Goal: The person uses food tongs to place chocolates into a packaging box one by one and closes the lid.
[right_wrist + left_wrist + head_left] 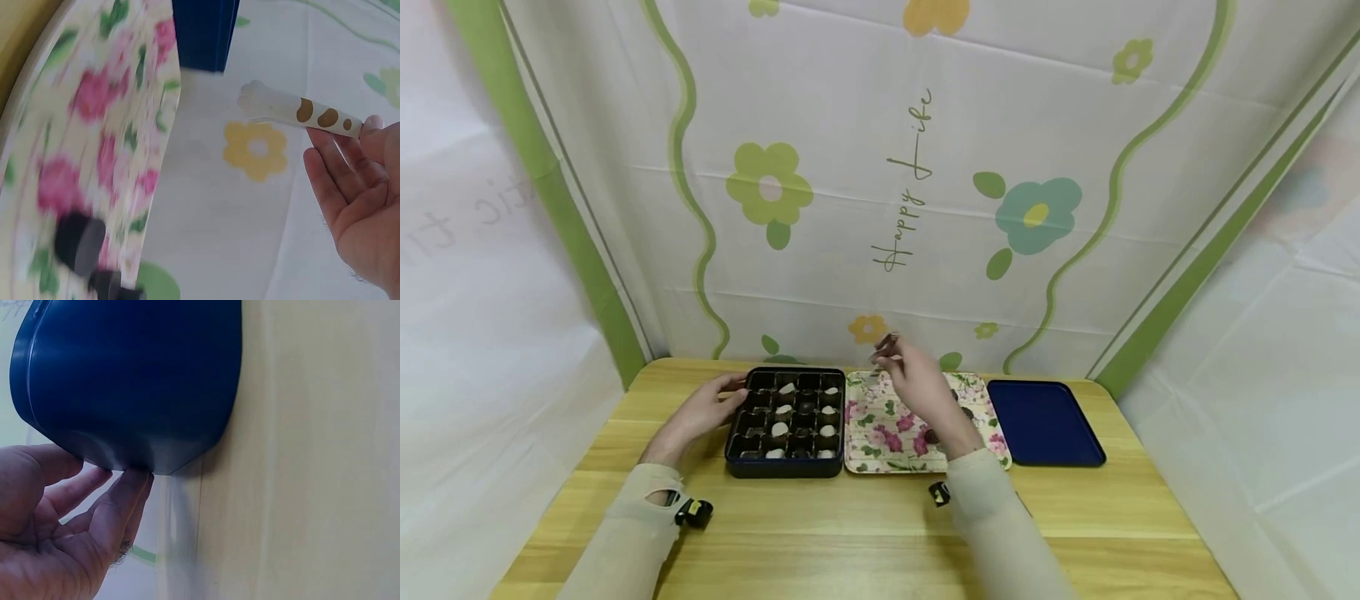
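1. Left hand (706, 408): thumb and fingers rest loosely spread against the left wall of the divided dark-blue tin (784, 468); we read it as steadying.
2. Right hand (922, 387): thumb and fingers pinch spotted cat-paw tongs (303, 111), raised over the far part of the floral tray (865, 462). We see no piece at the paw tip.
3. Tin sits left on the wooden table (820, 533), tray just beside it, shallow blue lid (1047, 423) right of the tray.
4. Tin cells show white pieces (779, 429) and dark ones; some cells too dark to call. Loose dark pieces (931, 436) lie on the tray's right side.
5. Step, our judgement: between placements, filling partly done.
6. Next move, we think: lower tongs onto one loose dark piece, squeeze gently, carry it left to a vacant cell, tin braced.
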The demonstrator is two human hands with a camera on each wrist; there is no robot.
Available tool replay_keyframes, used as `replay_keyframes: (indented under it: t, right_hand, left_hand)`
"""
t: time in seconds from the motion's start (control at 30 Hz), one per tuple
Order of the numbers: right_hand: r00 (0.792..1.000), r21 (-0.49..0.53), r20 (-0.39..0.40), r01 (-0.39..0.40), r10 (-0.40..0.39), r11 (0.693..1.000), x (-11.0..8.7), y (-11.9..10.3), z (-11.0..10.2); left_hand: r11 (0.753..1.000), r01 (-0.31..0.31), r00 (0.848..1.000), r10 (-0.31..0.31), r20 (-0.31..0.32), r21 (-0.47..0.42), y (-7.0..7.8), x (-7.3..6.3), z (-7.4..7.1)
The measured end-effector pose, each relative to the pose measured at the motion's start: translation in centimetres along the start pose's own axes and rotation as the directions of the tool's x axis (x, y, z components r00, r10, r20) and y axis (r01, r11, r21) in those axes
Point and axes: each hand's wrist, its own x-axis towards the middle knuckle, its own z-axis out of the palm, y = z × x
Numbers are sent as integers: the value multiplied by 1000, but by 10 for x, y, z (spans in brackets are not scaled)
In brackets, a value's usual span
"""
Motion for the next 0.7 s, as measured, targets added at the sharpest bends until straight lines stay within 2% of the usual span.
replay_keyframes:
  t: [0.17,0.27,0.3,0.4,0.5,0.53,0.7]
  right_hand:
    - [1000,-33,-14,-4,3,999,-17,17,-21]
    - [1000,-65,-7,-18,17,998,-26,25,-32]
    - [1000,-76,-4,-24,24,997,-29,27,-35]
    - [999,-78,12,-49,50,996,-38,33,-44]
    - [997,-71,30,-65,68,995,-45,38,-49]
    - [997,-72,34,-66,69,995,-48,39,-51]
    - [997,-162,36,-55,61,985,-64,47,-58]
  left_hand:
    - [999,9,1000,-9,3,-43,-1,0,-1]
    - [998,-19,1000,19,7,-59,-9,3,-3]
    - [997,-46,999,47,1,-66,-15,6,-4]
    - [995,-80,997,80,6,-56,-20,9,-5]
    - [996,-69,998,69,5,-59,-17,7,-5]
    - [997,-45,999,46,12,-57,-10,4,-4]
    - [1000,-22,1000,22,7,-13,-1,1,-2]
